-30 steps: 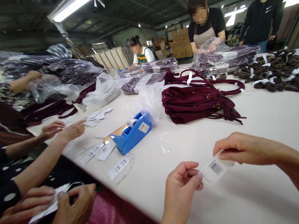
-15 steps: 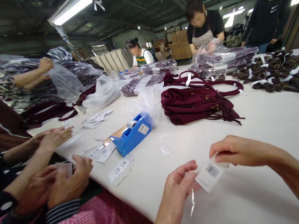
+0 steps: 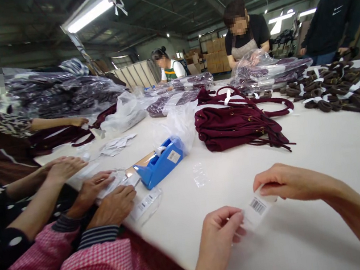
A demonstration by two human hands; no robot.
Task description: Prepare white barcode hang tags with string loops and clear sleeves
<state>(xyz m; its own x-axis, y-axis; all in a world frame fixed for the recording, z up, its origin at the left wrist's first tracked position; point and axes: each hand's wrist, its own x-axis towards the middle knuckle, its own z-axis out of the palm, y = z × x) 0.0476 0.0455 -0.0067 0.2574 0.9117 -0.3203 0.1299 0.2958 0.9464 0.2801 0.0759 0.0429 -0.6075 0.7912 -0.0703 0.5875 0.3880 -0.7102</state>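
Observation:
A small white barcode tag [image 3: 256,208] is held just above the white table [image 3: 333,161] between both my hands. My right hand [image 3: 290,181] pinches its upper right end with closed fingers. My left hand [image 3: 221,230] has its fingers curled onto the tag's lower left end, where a thin clear strip seems to sit. A small clear plastic sleeve [image 3: 200,174] lies on the table beyond my hands.
A blue tape dispenser [image 3: 159,161] stands left of centre, with loose tags [image 3: 144,202] beside it. A co-worker's hands [image 3: 110,199] in a pink checked sleeve rest by them. Maroon garments [image 3: 237,124], bagged stacks [image 3: 268,70] and dark straps [image 3: 341,83] lie further back, with people standing behind.
My left hand let go of the tag's lower end, then closed on it again. The co-worker's hands on the left moved from their lap onto the table by the tags.

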